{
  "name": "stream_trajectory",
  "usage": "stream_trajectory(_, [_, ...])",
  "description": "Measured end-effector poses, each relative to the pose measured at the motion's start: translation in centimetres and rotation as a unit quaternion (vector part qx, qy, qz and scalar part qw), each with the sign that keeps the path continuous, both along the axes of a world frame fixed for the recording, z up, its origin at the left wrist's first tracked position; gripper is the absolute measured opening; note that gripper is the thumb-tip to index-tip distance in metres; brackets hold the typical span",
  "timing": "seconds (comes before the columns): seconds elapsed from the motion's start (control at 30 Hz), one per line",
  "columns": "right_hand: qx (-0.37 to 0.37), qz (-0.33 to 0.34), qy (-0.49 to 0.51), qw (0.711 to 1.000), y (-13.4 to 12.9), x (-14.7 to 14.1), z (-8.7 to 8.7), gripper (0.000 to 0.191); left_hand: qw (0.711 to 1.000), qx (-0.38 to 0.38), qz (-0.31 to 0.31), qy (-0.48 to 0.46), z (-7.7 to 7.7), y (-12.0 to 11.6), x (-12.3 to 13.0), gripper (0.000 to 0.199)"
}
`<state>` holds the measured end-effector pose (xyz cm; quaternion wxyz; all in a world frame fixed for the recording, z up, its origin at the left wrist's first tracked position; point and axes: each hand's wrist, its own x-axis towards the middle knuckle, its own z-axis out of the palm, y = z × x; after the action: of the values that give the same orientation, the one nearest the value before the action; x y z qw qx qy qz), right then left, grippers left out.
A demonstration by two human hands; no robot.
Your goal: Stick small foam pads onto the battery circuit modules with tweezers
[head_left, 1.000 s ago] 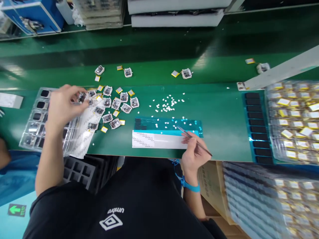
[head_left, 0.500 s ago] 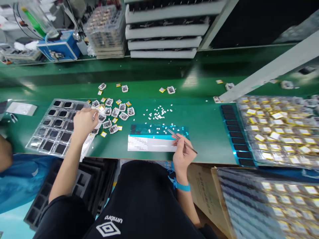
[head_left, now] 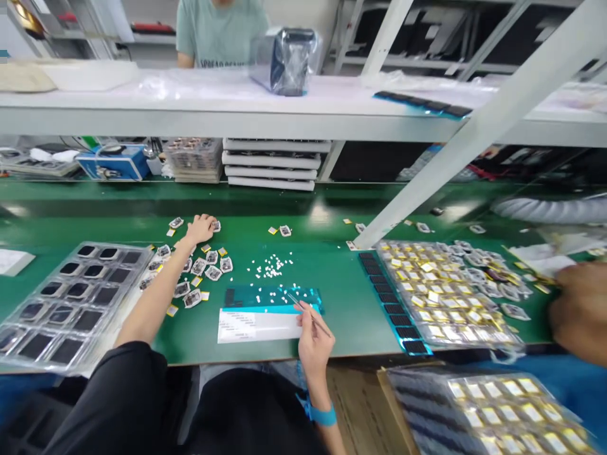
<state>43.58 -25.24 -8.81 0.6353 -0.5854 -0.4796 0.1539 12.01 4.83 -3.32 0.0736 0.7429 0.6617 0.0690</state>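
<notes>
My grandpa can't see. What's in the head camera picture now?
A person works at a green bench, left hand at a small white case, right hand with tweezers in its grip over a blue strip beside white scraps. A clear tray of dark squares lies at left.

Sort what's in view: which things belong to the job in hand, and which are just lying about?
Likely in the job: tweezers in right hand; white-cased unit at left hand; white pieces; blue film strip.

Apparently just lying about: blue box; plastic-wrapped box; ridged hose.
</notes>
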Motion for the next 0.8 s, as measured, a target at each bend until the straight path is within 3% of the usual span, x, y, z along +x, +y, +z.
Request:
stream_trajectory(0.17, [0.000,0.041,0.020,0.999,0.1,0.9,-0.6,0.035,0.998,-0.042,-0.031,-0.044,0.1,-0.3,-0.5,0.043])
stream_trajectory(0.3, [-0.003,0.140,-0.004,0.990,0.5,1.8,0.0,0.032,0.991,-0.058,-0.067,-0.105,0.4,-1.9,-0.8,0.042])
stream_trajectory(0.4, [0.037,0.143,-0.048,0.988,1.4,1.8,3.1,0.040,0.979,-0.054,-0.088,-0.176,1.0,-2.8,-0.7,0.041])
stream_trajectory(0.53, [0.104,0.201,-0.102,0.969,3.0,0.8,9.6,0.050,0.942,-0.040,-0.109,-0.314,3.4,-4.1,1.1,0.037])
stream_trajectory(0.63, [0.069,0.283,-0.165,0.942,4.7,-0.7,13.8,0.041,0.891,-0.035,-0.138,-0.431,5.9,-6.7,3.6,0.049])
stream_trajectory(0.73, [0.060,0.246,-0.217,0.943,7.2,-2.7,16.6,0.031,0.833,-0.076,-0.181,-0.518,8.8,-10.9,6.2,0.067])
stream_trajectory(0.8, [0.103,0.218,-0.235,0.942,9.0,-3.9,17.7,0.022,0.764,-0.128,-0.209,-0.597,10.7,-13.9,7.5,0.065])
